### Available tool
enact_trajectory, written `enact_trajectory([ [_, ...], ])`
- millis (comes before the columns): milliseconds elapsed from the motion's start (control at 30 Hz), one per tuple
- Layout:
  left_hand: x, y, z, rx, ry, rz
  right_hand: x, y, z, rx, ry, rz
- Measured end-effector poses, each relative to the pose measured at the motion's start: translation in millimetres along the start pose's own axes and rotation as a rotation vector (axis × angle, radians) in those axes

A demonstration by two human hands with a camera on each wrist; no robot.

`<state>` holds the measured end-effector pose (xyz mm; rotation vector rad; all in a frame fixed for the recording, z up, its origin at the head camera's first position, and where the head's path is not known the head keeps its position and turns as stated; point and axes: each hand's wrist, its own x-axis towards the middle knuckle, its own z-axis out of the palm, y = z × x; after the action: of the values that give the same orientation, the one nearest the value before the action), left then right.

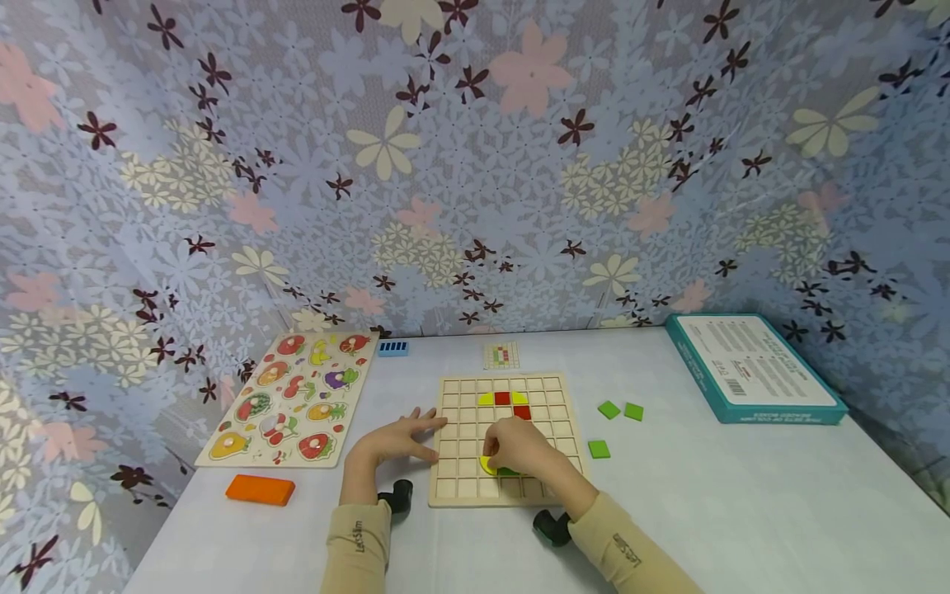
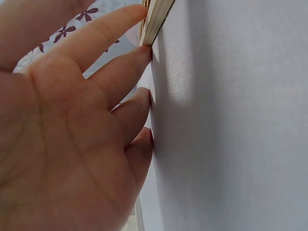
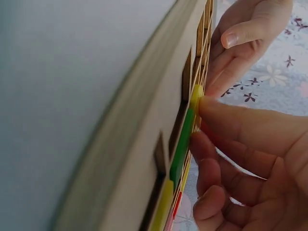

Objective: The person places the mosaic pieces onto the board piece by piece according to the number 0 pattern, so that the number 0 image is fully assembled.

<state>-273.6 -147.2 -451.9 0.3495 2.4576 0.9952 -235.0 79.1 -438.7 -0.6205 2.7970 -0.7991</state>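
A wooden grid board (image 1: 456,429) lies flat on the table. My right hand (image 1: 517,448) is over its lower middle, thumb and curled fingers at a rounded yellow piece (image 1: 486,467). The right wrist view shows the thumb on that yellow piece (image 3: 196,96), beside a green piece (image 3: 183,144) set in the grid. Higher on the board sit red squares (image 1: 502,398) between yellow pieces (image 1: 520,398); my right hand hides the cells below. With spread fingers, my left hand (image 1: 397,440) touches the board's left edge and the tabletop.
Three loose green squares (image 1: 609,409) lie right of the board, a small pattern card (image 1: 501,355) behind it. At the left are a fruit puzzle board (image 1: 297,396), an orange block (image 1: 260,490) and a small blue item (image 1: 393,349). A teal box (image 1: 757,367) stands back right.
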Motion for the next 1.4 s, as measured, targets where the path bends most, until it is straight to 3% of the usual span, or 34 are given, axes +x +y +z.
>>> enact_trajectory([
  [333, -0.7, -1.4, 1.1, -0.009, -0.005, 0.007, -1, -2, -2, 0.005, -0.007, -0.037],
  [633, -3.1, -1.4, 2.7, -0.002, -0.004, 0.014, -3, 7, -9, 0.084, 0.014, -0.089],
  [1067, -1.5, -1.7, 1.4, -0.025, -0.001, 0.019, -12, 35, -36, 0.128, 0.114, -0.014],
  [1267, -2.1, 0.2, 0.0, -0.033, -0.002, 0.013, -21, 50, -46, 0.149, 0.135, 0.064],
  [1400, -1.5, 1.2, 0.3, -0.041, -0.004, 0.01, -27, 59, -52, 0.155, 0.141, 0.067],
])
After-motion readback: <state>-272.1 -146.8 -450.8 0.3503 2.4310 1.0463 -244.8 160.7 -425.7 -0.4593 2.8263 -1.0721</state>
